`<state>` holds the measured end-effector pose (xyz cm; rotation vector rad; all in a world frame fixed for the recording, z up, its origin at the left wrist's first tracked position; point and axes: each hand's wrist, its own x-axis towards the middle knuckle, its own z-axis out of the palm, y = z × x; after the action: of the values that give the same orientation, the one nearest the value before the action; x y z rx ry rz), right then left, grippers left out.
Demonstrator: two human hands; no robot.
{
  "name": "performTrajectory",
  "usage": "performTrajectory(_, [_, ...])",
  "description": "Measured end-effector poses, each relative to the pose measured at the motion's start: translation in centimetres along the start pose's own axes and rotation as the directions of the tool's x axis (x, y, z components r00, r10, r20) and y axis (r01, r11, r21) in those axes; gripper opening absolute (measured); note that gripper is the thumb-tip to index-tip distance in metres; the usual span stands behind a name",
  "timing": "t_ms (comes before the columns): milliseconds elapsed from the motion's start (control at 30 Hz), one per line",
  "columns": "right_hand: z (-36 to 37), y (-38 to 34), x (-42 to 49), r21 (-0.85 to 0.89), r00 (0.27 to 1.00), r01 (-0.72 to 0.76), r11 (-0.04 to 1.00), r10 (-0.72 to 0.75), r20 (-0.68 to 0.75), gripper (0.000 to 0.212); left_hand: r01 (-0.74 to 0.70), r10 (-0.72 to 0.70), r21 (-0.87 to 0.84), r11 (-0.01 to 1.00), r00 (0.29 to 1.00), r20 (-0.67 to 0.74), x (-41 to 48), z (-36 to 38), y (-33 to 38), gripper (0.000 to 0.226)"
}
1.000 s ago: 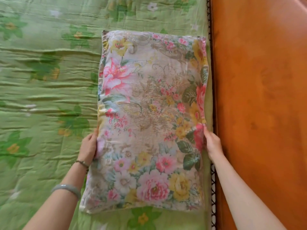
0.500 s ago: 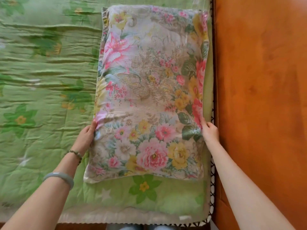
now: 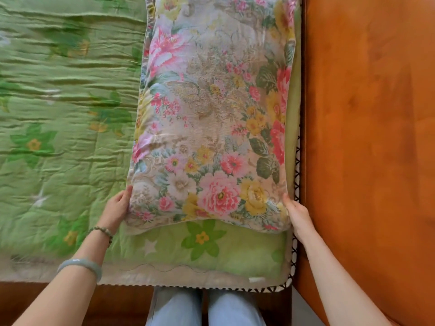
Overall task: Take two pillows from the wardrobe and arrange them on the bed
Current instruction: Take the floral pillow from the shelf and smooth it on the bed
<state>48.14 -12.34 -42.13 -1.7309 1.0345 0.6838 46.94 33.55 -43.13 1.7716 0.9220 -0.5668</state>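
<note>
A rectangular fabric pillow [image 3: 211, 118] printed with pink, yellow and white flowers lies on the bed in the centre of the frame. Its long side runs up the picture and its far end is cut off by the top edge. Its right long edge sits just beside the orange-brown wooden headboard [image 3: 372, 137], which fills the right third of the frame. A narrow strip of bedding shows between the two.

The left hand [image 3: 116, 208] grips the pillow's lower left corner. Its thumb lies against the edge and its fingers are tucked out of sight beneath the fabric. The right hand [image 3: 297, 214] holds the lower right corner in the same manner, thumb on the printed cover and fingers hidden under the edge.

Under the pillow, a wrinkled green quilted bedspread [image 3: 58, 161] with darker green and yellow flowers spreads across the left half of the frame. A band of it shows below the pillow's near end. A black-and-white zigzag trim [image 3: 295, 250] borders the bedspread at lower right.

The left wrist wears a dark bead bracelet [image 3: 101, 231], with a pale green bangle [image 3: 81, 267] further down the forearm. Legs in light blue jeans [image 3: 204, 307] stand against the bed's edge at bottom centre.
</note>
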Motion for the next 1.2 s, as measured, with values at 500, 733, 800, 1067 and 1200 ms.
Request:
performTrajectory(500, [0.0,4.2,-3.1,-0.299,1.000,-0.023,0.954,0.028,0.013,0.025,0.160,-0.163,0.062,0.985,0.985,0.052,-3.1,-0.5,-5.4,0.031])
performTrajectory(733, [3.3,4.6,-8.8,-0.635,0.836,0.187,0.749,-0.461,-0.298,0.056,0.422,-0.485,-0.571,0.704,0.873,0.046,-7.7,2.7,-6.5,0.036])
performTrajectory(800, [6.2,4.2,-10.2,-0.369,0.929,0.199,0.908,-0.294,-0.223,0.038,0.505,-0.510,-0.631,0.589,0.838,0.194,-8.9,5.4,-5.9,0.040])
performTrajectory(1067, [11.5,2.9,-8.0,0.823,0.878,-0.408,0.396,0.415,0.236,0.016,0.421,-0.470,-0.779,0.464,0.863,0.187,-8.8,10.2,-3.4,0.003])
performTrajectory(1200, [10.6,4.3,-8.5,0.723,0.884,-0.391,0.570,0.452,0.122,0.015,0.395,-0.472,-0.655,0.644,0.879,0.066,-9.2,9.5,-4.3,0.009])
